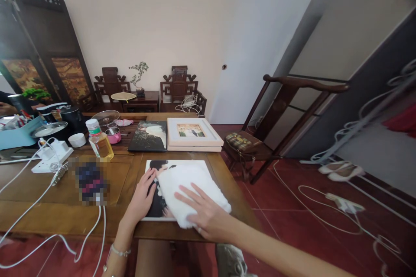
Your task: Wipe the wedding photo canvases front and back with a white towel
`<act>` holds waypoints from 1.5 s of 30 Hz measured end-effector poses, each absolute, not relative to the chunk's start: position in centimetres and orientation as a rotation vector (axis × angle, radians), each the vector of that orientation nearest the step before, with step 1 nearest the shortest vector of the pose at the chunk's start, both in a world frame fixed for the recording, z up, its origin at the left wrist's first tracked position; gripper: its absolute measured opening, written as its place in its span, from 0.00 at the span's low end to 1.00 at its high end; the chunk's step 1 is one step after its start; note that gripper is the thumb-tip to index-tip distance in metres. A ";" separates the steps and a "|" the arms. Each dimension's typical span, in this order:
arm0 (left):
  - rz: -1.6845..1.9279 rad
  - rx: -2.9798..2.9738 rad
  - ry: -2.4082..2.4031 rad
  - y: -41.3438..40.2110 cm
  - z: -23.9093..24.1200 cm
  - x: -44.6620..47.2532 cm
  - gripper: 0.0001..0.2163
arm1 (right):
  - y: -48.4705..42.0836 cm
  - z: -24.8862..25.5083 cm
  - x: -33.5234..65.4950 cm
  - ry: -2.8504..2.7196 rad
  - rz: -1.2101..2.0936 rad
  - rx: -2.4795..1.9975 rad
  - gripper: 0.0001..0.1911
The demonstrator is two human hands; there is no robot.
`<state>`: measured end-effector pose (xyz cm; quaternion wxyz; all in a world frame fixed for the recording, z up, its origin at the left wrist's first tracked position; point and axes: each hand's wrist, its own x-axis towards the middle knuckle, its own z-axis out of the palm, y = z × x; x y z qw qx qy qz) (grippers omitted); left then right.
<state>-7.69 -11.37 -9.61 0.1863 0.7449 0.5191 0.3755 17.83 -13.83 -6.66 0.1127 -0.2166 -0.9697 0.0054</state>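
A photo panel [155, 210] with a printed portrait on a white ground lies flat near the table's front edge. My left hand [142, 197] rests on its left side, fingers stretched out over the print. Over the panel's right part spreads a white cloth [172, 181], which hides much of the picture and hangs slightly past the right edge. My right hand [203, 212] lies on top of this cloth with its fingers spread, pressing it flat.
Behind the panel sit white-framed photos [191, 132] and a dark photo panel [147, 136]. Leftward stand an oil bottle [100, 140], a pink pot [113, 135], a power strip [53, 158] and loose cables. A wooden chair [276, 108] holding a plaid bag [238, 142] is at right.
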 end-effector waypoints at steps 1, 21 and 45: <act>1.055 2.102 1.456 -11.4 -9.5 -7.7 0.19 | -14.6 -7.0 18.3 -2.838 0.015 -0.607 0.11; 1.035 2.125 1.486 -11.3 -9.5 -7.7 0.19 | -14.5 -6.5 21.0 -2.659 -0.010 -0.891 0.12; 1.017 2.124 1.464 -11.5 -9.3 -7.7 0.19 | -13.6 -7.2 16.3 -2.706 -0.052 -0.840 0.09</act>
